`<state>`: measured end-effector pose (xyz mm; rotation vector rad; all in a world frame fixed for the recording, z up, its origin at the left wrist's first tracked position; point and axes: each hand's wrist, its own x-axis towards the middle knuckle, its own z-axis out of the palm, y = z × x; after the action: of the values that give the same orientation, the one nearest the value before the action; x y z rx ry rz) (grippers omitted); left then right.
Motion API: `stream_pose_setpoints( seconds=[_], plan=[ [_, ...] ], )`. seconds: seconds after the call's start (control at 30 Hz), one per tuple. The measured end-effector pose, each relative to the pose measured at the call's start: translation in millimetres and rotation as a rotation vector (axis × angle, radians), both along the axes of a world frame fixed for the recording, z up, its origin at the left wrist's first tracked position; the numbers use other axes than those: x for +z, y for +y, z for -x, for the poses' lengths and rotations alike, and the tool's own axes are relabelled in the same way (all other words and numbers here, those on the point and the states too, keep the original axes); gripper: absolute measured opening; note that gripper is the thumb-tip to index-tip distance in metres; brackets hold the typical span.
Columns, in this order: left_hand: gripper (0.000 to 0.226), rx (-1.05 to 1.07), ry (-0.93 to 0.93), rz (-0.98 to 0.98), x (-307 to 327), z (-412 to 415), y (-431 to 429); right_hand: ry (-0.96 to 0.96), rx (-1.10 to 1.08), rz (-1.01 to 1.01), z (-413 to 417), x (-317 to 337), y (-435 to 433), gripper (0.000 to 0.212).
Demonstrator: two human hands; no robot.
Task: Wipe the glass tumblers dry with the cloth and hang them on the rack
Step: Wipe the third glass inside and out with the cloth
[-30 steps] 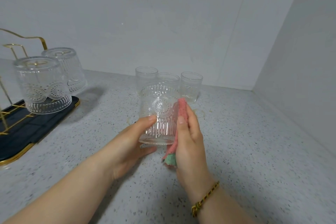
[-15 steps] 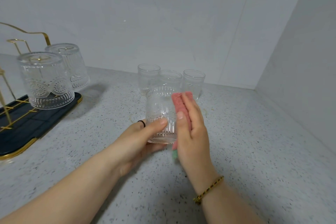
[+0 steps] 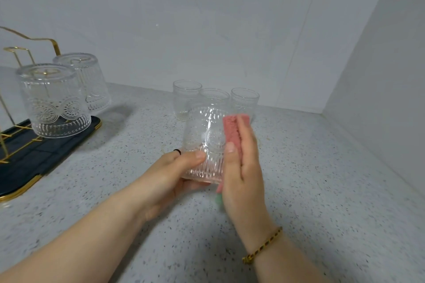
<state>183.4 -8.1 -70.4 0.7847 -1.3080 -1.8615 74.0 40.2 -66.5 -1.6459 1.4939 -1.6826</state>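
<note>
Grey speckled countertop, white walls meeting in a corner.

Head view. At left, a gold wire rack on a dark tray carries two upturned tumblers. Three upright tumblers stand near the back wall, partly hidden by the held tumbler, which is lifted off the counter. Left hand grips its ribbed base, thumb across the front, fingers curled behind. Right hand, fingers straight and pressed together, pinches the pink cloth with its thumb and holds it against the glass's right side. Bracelet on the right wrist.
</note>
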Motion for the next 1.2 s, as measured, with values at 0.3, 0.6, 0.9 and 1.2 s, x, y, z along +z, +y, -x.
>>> stream_pose_setpoints(
  seconds=[0.3, 0.6, 0.9, 1.2],
  plan=[
    [0.073, -0.051, 0.138, -0.025, -6, 3, 1, -0.383, 0.084, -0.232, 5, -1, 1, 0.037],
    [0.07, 0.129, -0.061, 0.017, -7, 5, 2, -0.248, -0.009, -0.119, 5, -4, -3, 0.038],
    [0.028, -0.011, 0.085, 0.009, -8, 7, 8, 0.078, -0.026, 0.038, -4, -2, -2, 0.036],
    [0.068, -0.075, 0.241, -0.028, -5, 3, 1, -0.155, 0.09, -0.143, 6, -3, -1, 0.039]
  ],
)
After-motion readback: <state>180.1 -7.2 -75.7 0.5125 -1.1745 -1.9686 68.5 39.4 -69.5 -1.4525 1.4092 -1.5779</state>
